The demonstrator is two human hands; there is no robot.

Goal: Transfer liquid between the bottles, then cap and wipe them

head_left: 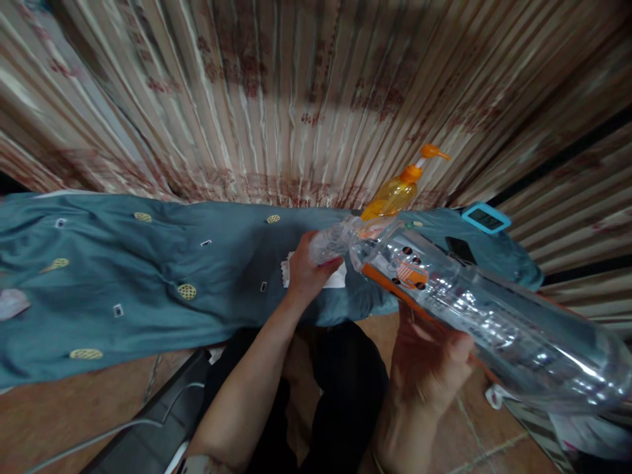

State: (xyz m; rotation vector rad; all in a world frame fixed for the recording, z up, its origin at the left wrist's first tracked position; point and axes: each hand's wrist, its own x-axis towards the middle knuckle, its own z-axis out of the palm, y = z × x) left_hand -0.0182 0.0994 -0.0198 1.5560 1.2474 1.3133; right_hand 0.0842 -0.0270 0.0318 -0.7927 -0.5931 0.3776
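A large clear plastic bottle with an orange label lies tilted across the right of the view, its neck pointing left. My right hand grips its body from below. My left hand is closed around the bottle's neck and cap end. Under my left hand a white cloth or paper lies on the teal cloth-covered table. Just behind the bottle stands an orange pump dispenser bottle.
A striped patterned curtain hangs right behind the table. A small blue-framed digital device and a dark flat object lie at the table's right end. Below are a tiled floor, a dark bar with a white cable, and my dark-clothed legs.
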